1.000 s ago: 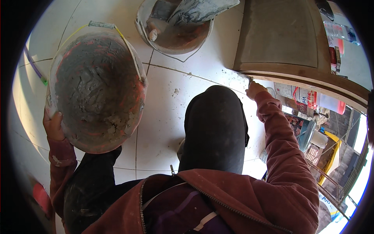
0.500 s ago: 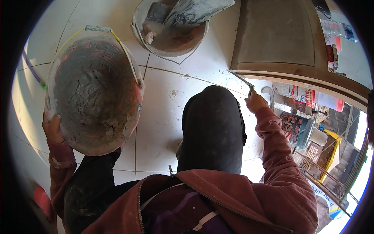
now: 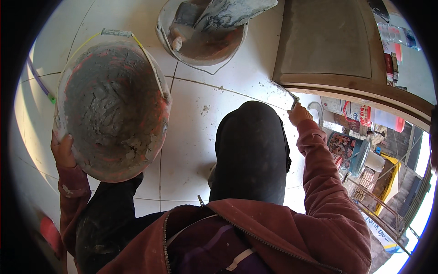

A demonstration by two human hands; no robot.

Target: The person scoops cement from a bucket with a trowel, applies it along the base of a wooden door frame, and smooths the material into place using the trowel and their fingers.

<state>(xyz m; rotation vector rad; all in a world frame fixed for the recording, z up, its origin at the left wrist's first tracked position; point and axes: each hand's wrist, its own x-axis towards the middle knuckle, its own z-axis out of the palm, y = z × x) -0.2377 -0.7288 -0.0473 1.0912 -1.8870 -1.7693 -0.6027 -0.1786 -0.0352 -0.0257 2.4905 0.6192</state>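
Observation:
My left hand (image 3: pixel 64 150) is closed on the lower left rim of a large bucket (image 3: pixel 167 114), which tilts so that its mouth faces me. Thick grey mortar (image 3: pixel 102 98) coats its inside, with drier crumbs low on the right. Out at the right, my right hand (image 3: pixel 300 114) is closed around the handle of a trowel (image 3: pixel 292 95). Seen nearly edge-on, the trowel's thin grey blade lies by the corner of a wood-framed panel (image 3: pixel 328 41) faced in smooth grey. Whether the blade touches the panel cannot be made out.
A second bucket (image 3: pixel 200 61) at the top holds a flat, mortar-smeared board (image 3: pixel 230 16). White floor tiles (image 3: pixel 187 137) carry scattered grey crumbs. My dark-trousered knee (image 3: pixel 251 150) rises between my arms. Several tubs, a lidded pail (image 3: pixel 349 148) and a clear bottle (image 3: pixel 397 35) stand at the right.
My right hand and the trowel have shifted very slightly toward the panel. The whole view has slid a little. My left hand keeps its hold on the bucket.

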